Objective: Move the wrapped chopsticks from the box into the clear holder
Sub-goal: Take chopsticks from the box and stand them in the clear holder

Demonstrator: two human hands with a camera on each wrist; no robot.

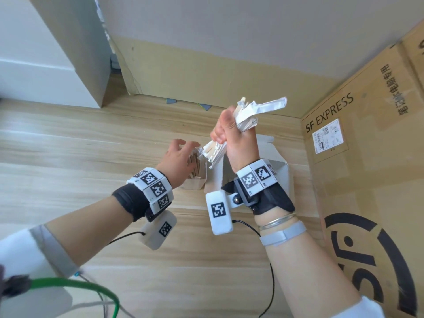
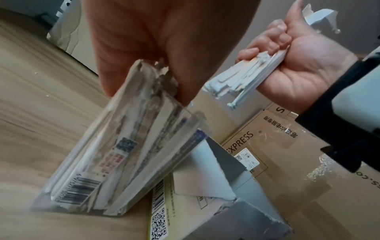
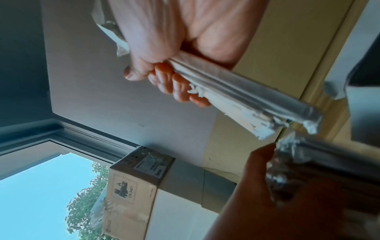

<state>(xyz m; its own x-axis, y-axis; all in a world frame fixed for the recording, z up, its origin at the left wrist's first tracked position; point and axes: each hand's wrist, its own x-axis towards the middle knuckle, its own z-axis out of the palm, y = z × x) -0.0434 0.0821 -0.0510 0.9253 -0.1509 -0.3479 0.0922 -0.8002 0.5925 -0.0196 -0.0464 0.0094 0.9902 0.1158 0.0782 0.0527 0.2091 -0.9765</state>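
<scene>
My right hand (image 1: 227, 134) is raised in a fist round a bundle of white paper-wrapped chopsticks (image 1: 247, 115), above the open white box (image 1: 282, 180). The bundle's lower ends point down-left toward the clear holder (image 1: 198, 180), which stands just left of the box with several wrapped chopsticks inside. My left hand (image 1: 181, 150) hovers over the holder with its fingers spread. In the left wrist view my left hand (image 2: 164, 65) touches the wrapper tops in the holder (image 2: 197, 120), with the right hand (image 2: 287, 53) and bundle (image 2: 246, 79) above the box (image 2: 246, 203). The right wrist view shows the gripped bundle (image 3: 246, 100).
A large SF Express cardboard carton (image 1: 367, 180) stands close on the right. Flat cardboard (image 1: 206, 72) leans on the wall behind, and a white cabinet (image 1: 46, 65) is at the back left. The wooden tabletop (image 1: 68, 145) stretches left. Green cable (image 1: 68, 283) lies near me.
</scene>
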